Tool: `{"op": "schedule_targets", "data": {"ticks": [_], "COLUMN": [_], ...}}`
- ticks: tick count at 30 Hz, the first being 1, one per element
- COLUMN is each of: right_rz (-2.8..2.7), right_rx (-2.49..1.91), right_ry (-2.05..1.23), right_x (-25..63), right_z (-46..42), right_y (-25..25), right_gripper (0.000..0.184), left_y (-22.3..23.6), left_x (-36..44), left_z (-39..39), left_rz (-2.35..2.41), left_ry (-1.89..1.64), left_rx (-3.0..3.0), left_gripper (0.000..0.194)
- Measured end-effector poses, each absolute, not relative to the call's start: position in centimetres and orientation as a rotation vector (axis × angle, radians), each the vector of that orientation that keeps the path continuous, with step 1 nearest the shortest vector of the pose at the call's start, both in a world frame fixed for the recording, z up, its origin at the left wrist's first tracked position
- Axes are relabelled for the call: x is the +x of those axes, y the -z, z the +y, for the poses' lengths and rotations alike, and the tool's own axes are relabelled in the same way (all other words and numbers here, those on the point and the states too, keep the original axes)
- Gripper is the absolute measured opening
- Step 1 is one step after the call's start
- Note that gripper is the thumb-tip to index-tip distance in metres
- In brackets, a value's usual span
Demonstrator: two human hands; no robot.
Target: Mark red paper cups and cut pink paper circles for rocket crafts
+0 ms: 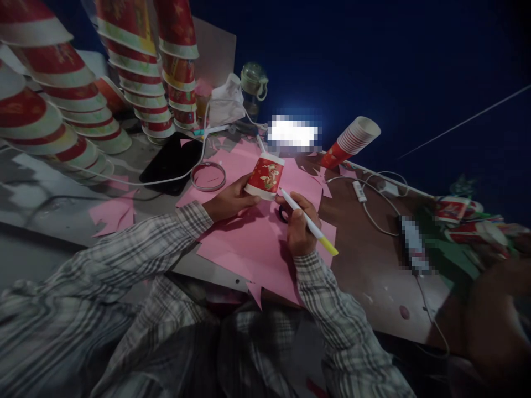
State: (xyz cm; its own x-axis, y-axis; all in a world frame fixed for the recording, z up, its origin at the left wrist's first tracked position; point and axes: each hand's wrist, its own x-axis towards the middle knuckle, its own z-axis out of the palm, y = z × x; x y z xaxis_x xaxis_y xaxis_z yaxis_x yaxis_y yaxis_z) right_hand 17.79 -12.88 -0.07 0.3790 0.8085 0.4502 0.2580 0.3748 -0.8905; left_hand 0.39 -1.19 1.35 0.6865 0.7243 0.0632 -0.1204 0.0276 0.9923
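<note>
My left hand [234,198] grips a red paper cup [267,173] with a gold figure on its side and white bands at both ends. The cup is tilted, its wider end toward me. In my right hand [302,226] is a white marker pen [305,215] with a yellow end, its tip pointing at the cup's lower right side; whether it touches, I cannot tell. Pink paper sheets [244,251] lie under both hands. Beside my right fingers a small dark loop [284,213] shows, mostly hidden. A roll of tape [208,176] lies left of the cup.
Tall stacks of paper cups [141,83] stand at the left, near a black tablet or phone [172,163]. Another cup stack [350,141] leans at the back right. A bottle [254,83] stands behind. Cables and a blurred phone [414,243] lie right, near another person's arm [500,315].
</note>
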Motion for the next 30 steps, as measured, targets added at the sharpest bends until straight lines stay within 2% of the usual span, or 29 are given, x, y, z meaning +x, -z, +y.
{"op": "schedule_targets", "data": {"ticks": [5,20,30], "right_rz": [-1.211,-1.154,-1.052], "right_rx": [-1.176,-1.151,-1.160], "right_ry": [-0.383,-0.426,-0.474], "right_x": [17.52,17.52,17.65], "right_z": [-13.48,-13.30,-13.08], "right_y": [-0.47,-0.24,-0.42], "right_gripper": [0.026,0.023,0.024], "left_y": [-1.30,-0.92,-0.87], "left_x": [0.43,0.47,0.59], "left_z": [-1.20,-1.07,-1.05], "left_rz": [0.545,0.527,0.510], "left_ry": [-0.686,-0.688,-0.725], "left_rx": [1.377,1.379,1.386], "left_gripper": [0.071,0.069,0.060]}}
